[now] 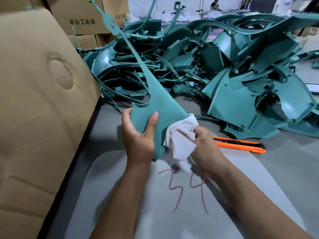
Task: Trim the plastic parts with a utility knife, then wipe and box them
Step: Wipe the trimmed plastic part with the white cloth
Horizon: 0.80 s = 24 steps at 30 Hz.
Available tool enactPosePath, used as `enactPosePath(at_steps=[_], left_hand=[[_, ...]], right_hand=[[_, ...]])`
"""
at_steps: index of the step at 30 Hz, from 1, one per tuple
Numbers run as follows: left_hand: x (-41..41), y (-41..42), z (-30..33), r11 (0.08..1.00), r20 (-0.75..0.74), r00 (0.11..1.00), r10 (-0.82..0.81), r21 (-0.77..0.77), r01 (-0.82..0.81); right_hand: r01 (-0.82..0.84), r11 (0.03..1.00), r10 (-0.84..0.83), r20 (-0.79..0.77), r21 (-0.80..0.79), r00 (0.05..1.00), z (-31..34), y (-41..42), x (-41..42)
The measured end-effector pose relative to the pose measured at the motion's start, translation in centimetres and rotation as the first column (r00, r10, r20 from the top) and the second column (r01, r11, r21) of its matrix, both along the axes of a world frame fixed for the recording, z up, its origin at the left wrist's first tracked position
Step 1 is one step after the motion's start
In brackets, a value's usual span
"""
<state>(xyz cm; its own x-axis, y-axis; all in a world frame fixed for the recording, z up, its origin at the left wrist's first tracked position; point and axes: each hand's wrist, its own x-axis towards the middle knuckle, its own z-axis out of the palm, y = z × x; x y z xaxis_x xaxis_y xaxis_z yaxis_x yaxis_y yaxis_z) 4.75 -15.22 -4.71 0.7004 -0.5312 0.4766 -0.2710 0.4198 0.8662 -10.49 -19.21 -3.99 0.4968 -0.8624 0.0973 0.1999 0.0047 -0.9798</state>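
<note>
**Now wiping the part before boxing**

My left hand (138, 135) grips the wide near end of the part (155, 104); its long axis runs up and far-left, toward the box (39, 94). My right hand (205, 145) pinches the cloth (181, 140) against its right edge. The knife (240, 144) lies just right, so I judge the left hand is nearer for boxing.
</note>
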Motion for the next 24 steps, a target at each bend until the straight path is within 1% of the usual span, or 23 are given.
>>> enactPosePath(at_steps=[2,3,5,6,7,9,10,11,13,14,15,16,17,18,19,20,21,22,24], left_hand=[[1.3,0.2,0.2,0.998,0.090,0.995,-0.040,0.053,0.036],[1.9,0.3,0.2,0.993,0.144,0.987,-0.074,0.096,0.061],[2.4,0.5,-0.2,0.958,0.206,0.953,-0.220,0.228,0.172],[2.3,0.6,-0.4,0.928,0.214,0.929,-0.301,0.292,0.233],[2.1,0.7,-0.5,0.894,0.209,0.903,-0.376,0.337,0.294],[1.9,0.6,-0.5,0.842,0.177,0.858,-0.483,0.364,0.399],[1.8,0.6,-0.5,0.823,0.161,0.841,-0.516,0.366,0.434],[1.9,0.6,-0.4,0.812,0.151,0.832,-0.534,0.365,0.455],[2.1,0.7,-0.1,0.821,0.119,0.847,-0.518,0.348,0.453],[2.2,0.7,0.0,0.839,0.067,0.872,-0.484,0.316,0.442],[2.4,0.8,0.1,0.869,-0.025,0.904,-0.428,0.264,0.419],[2.4,0.9,0.4,0.903,-0.153,0.924,-0.350,0.206,0.376],[2.1,0.7,0.6,0.925,-0.311,0.905,-0.291,0.150,0.349],[1.5,0.5,0.9,0.925,-0.457,0.843,-0.282,0.105,0.366],[0.7,0.2,1.0,0.908,-0.548,0.778,-0.309,0.073,0.412],[-0.5,0.0,0.9,0.887,-0.573,0.742,-0.348,0.056,0.459],[-1.7,-0.2,0.6,0.876,-0.563,0.737,-0.374,0.046,0.480],[-2.7,-0.2,0.3,0.884,-0.547,0.750,-0.372,0.037,0.466],[-3.5,-0.3,0.0,0.908,-0.534,0.781,-0.325,0.054,0.415]], right_hand=[[0.066,0.998,-0.067,0.042,0.011,0.997,0.6,-0.4,-0.4],[0.083,0.995,-0.087,0.085,0.048,0.993,0.7,-0.8,-0.6],[0.060,0.990,-0.081,0.169,0.128,0.982,0.8,-1.6,-1.1],[0.033,0.993,-0.052,0.174,0.113,0.983,0.8,-1.9,-1.5],[0.005,0.997,-0.015,0.146,0.072,0.989,0.7,-2.2,-1.8],[-0.007,1.000,0.008,0.047,-0.007,0.999,0.4,-2.6,-2.5],[0.002,0.999,-0.001,0.032,-0.032,0.999,0.4,-2.7,-2.6],[0.012,0.999,-0.009,0.056,-0.040,0.998,0.3,-2.7,-2.4],[0.058,0.998,-0.054,0.187,-0.015,0.981,0.4,-2.6,-1.9],[0.109,0.994,-0.108,0.267,0.014,0.958,0.6,-2.7,-1.6],[0.155,0.987,-0.160,0.338,0.043,0.928,0.7,-2.9,-1.6],[0.191,0.979,-0.206,0.390,0.076,0.898,0.7,-3.1,-1.7],[0.222,0.969,-0.248,0.418,0.110,0.874,0.6,-3.3,-1.8],[0.235,0.962,-0.271,0.427,0.135,0.863,0.5,-3.3,-1.8],[0.220,0.965,-0.261,0.431,0.142,0.864,0.4,-3.1,-1.5],[0.187,0.974,-0.225,0.431,0.128,0.874,0.2,-2.6,-1.1],[0.158,0.982,-0.186,0.407,0.101,0.894,0.0,-2.2,-0.5],[0.152,0.986,-0.169,0.360,0.075,0.918,-0.1,-1.8,-0.1],[0.204,0.978,-0.211,0.276,0.053,0.938,-0.4,-1.8,0.0]])
